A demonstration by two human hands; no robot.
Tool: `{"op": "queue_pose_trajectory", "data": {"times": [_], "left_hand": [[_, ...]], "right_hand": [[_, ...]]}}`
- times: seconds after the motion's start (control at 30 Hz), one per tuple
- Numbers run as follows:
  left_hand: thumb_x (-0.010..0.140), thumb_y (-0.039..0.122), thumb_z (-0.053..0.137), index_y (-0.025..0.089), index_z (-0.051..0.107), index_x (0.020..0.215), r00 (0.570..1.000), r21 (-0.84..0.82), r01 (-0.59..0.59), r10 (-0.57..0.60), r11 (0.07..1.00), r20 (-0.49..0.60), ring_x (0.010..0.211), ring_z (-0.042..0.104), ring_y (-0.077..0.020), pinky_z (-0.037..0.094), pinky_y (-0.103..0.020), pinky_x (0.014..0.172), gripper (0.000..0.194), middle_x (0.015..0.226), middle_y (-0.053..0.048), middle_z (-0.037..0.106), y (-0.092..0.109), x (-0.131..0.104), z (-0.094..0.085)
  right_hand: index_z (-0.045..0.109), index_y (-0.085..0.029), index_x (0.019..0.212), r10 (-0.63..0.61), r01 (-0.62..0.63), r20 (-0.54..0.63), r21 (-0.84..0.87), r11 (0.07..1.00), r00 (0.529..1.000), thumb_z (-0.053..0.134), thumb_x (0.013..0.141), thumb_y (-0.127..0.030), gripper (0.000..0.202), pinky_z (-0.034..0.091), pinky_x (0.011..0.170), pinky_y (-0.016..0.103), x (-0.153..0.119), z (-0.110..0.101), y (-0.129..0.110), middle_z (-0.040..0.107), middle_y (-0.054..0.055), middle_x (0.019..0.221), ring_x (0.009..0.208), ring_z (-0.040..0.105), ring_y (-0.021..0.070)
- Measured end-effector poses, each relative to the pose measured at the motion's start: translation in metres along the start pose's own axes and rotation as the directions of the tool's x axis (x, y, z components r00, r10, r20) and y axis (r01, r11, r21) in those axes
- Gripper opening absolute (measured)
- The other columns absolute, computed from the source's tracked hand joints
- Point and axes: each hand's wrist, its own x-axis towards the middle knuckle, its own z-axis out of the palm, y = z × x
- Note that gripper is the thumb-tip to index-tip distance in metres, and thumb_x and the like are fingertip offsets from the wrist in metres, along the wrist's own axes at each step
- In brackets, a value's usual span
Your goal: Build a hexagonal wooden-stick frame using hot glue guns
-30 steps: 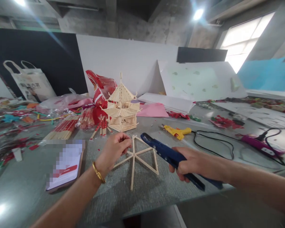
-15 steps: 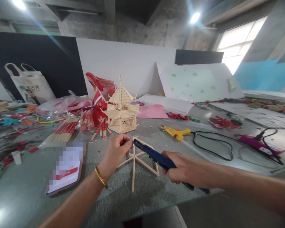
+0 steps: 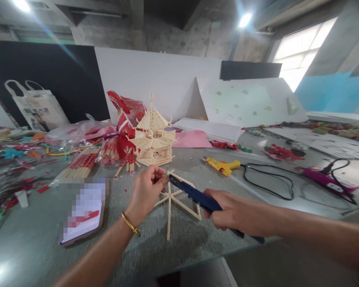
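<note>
A dark blue hand tool with long handles point(image 3: 202, 198) is gripped in my right hand point(image 3: 227, 209), and its tip points up and left. At that tip, my left hand point(image 3: 148, 189) is closed, thumb and fingers pinched together; what they hold is hidden. Just beyond and beneath both hands lies a flat frame of wooden sticks point(image 3: 169, 217), with spokes meeting at a centre and outer sticks on its right side. Behind it stands a small pagoda model made of sticks point(image 3: 154, 139).
To the left lie a phone point(image 3: 85, 215) and bundled sticks point(image 3: 80, 163). A yellow glue gun point(image 3: 223, 165) with a black cable point(image 3: 266, 195) rests at right, near a purple power strip point(image 3: 323, 179). Pink paper point(image 3: 193, 139) sits behind.
My left hand and wrist have shifted slightly right. The tool in my right hand has barely moved, and its tip remains beside my left fingers.
</note>
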Motion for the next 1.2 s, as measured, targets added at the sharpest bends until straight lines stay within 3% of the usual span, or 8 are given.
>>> {"op": "queue_pose_trajectory", "data": {"times": [0.27,0.57,1.2], "left_hand": [[0.077,0.03,0.061,0.019,0.053,0.089,0.999,0.059,-0.021,0.023,0.998,-0.022,0.05,0.062,-0.013,0.045,-0.021,0.046,0.018,0.066,0.001,0.066,0.004,-0.004,-0.002],[0.075,0.024,0.062,0.018,0.051,0.089,0.996,-0.041,0.087,-0.087,0.995,-0.001,0.041,0.058,-0.0113,0.045,-0.019,0.039,0.019,0.058,0.003,0.066,0.014,-0.006,-0.004],[0.076,0.021,0.062,0.017,0.054,0.093,0.995,0.038,0.081,-0.079,0.996,-0.061,0.042,0.061,-0.0113,0.046,-0.018,0.042,0.019,0.059,0.004,0.067,0.02,-0.009,0.003]], "right_hand": [[0.05,-0.016,0.085,-0.046,0.044,-0.04,-0.051,0.998,0.998,0.045,0.072,-0.018,0.014,0.03,0.051,0.022,0.002,0.002,0.001,0.051,-0.001,0.072,0.063,0.046,0.011],[0.05,-0.017,0.086,-0.063,0.061,-0.039,-0.066,0.996,0.997,0.045,0.075,-0.019,0.013,0.031,0.056,0.023,0.001,0.003,0.0,0.051,-0.001,0.075,0.066,0.047,0.012],[0.048,-0.017,0.084,-0.076,0.068,-0.078,-0.095,0.993,0.994,0.044,0.076,-0.016,0.01,0.032,0.053,0.022,0.002,0.002,-0.004,0.052,-0.001,0.071,0.061,0.047,0.0106]]}}
